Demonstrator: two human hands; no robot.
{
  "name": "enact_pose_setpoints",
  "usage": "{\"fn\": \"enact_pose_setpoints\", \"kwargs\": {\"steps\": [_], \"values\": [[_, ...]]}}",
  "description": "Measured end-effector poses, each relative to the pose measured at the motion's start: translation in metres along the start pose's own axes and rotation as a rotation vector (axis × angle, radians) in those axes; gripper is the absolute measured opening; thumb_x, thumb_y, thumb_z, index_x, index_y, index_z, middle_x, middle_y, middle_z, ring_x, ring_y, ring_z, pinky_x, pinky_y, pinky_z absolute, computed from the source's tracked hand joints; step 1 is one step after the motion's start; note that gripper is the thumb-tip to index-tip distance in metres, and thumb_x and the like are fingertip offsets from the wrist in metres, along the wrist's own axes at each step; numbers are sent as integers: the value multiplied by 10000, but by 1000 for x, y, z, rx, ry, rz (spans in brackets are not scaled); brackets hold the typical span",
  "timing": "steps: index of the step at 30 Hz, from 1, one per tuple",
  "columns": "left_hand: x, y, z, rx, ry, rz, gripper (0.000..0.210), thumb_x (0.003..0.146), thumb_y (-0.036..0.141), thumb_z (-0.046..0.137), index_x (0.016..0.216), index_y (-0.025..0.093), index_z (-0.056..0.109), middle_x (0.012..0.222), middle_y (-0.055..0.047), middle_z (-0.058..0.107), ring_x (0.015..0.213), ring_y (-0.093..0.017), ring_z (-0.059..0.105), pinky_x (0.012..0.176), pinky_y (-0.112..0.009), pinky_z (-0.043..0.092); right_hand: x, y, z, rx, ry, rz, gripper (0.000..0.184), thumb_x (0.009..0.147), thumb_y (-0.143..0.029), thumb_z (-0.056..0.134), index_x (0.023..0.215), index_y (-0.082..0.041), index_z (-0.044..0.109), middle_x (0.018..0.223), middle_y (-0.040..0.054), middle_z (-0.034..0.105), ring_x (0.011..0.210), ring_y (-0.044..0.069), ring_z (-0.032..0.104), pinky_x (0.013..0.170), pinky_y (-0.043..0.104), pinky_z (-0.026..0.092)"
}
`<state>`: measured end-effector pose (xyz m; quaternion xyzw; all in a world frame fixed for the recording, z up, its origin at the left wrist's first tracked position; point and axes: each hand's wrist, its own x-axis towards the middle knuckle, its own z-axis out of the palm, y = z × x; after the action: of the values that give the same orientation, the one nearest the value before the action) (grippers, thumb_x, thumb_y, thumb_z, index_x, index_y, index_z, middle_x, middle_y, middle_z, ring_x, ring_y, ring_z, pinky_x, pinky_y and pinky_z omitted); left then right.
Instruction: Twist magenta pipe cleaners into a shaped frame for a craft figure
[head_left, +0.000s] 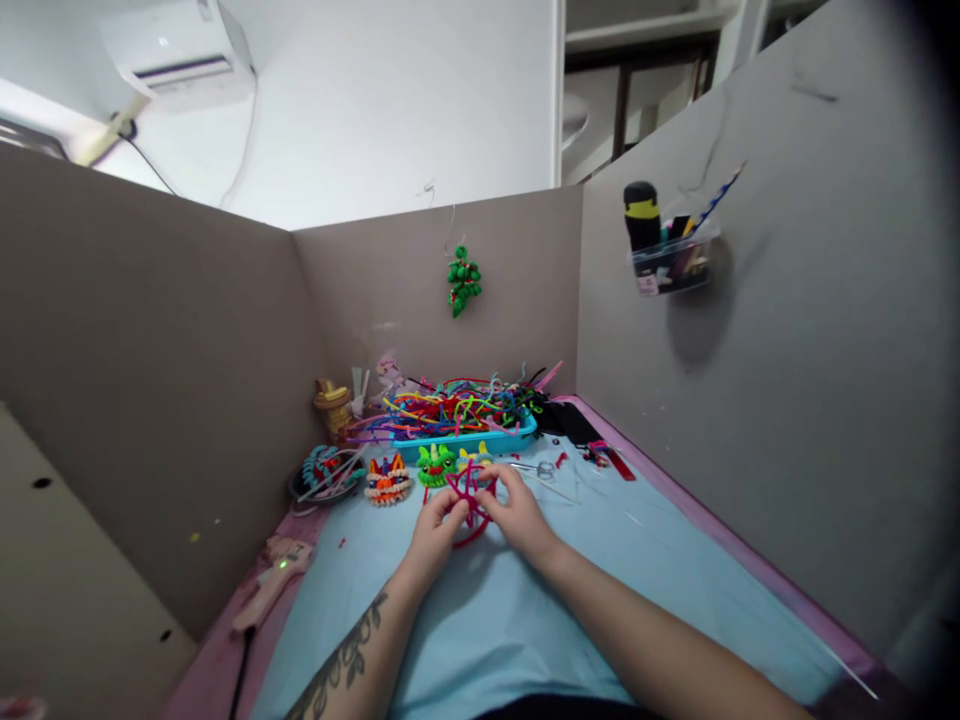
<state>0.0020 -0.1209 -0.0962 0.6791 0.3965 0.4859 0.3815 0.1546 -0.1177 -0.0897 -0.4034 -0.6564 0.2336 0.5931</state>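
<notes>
Left hand [437, 522] and right hand [516, 510] meet over the table [660, 560], which is spread with pale blue cloth. Fingers of both are pinched narrow on 1 openwork piece of bent, fuzzy magenta stems [472, 514], held between them with a curved loop at its lower edge. Just beyond the hands sit 3 fuzzy figures: an orange, cream and blue one [388, 482] to the left, a bright green one [436, 466], and a yellow one [475, 458] partly hidden. Farther ahead, a turquoise plastic tray [431, 447] brims with tangled multicoloured stems [465, 408]. Well left of the hands lies a pale pink glue gun [271, 588], its small light green.
</notes>
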Motion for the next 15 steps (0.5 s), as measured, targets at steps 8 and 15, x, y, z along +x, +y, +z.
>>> {"fn": "enact_pose_setpoints", "kwargs": {"steps": [8,15], "values": [[3,-3,-1,-171,-9,-69,308,746,434,569,640,159,476,611,33,441,608,-110,394,603,-226,322,0,-2,-3,-98,-41,-210,115,752,-125,588,780,-215,655,770,22,663,819,192,556,774,336,428],[3,1,-4,-196,-19,-74,297,731,420,587,632,159,484,615,34,455,614,-114,401,617,-230,332,-1,1,-7,-229,-69,-378,130,792,-156,583,859,-236,660,814,25,668,862,196,544,846,385,402]]}}
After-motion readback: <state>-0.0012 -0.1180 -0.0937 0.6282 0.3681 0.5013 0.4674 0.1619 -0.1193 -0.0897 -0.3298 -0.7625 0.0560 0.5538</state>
